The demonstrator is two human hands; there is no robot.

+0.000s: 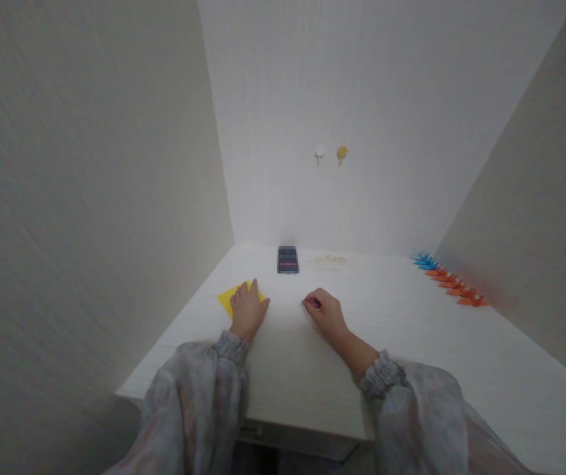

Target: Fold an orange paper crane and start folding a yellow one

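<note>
A sheet of yellow paper (226, 302) lies on the left part of the white table, with a pointed corner showing at its left. My left hand (248, 309) rests on it with the fingers spread and covers much of the sheet, so its full shape is hidden. To the right, my right hand (326, 313) is at the tabletop, fingers curled and the tips of thumb and forefinger together. Nothing shows between them. A bare stretch of tabletop separates the two hands.
A dark phone (287, 260) lies by the back wall. Folded blue paper figures (425, 261) and several orange ones (456, 287) line the right wall. The white table (307, 382) ends at a front edge. A white hook (319, 153) and a yellow hook (342, 153) hang above.
</note>
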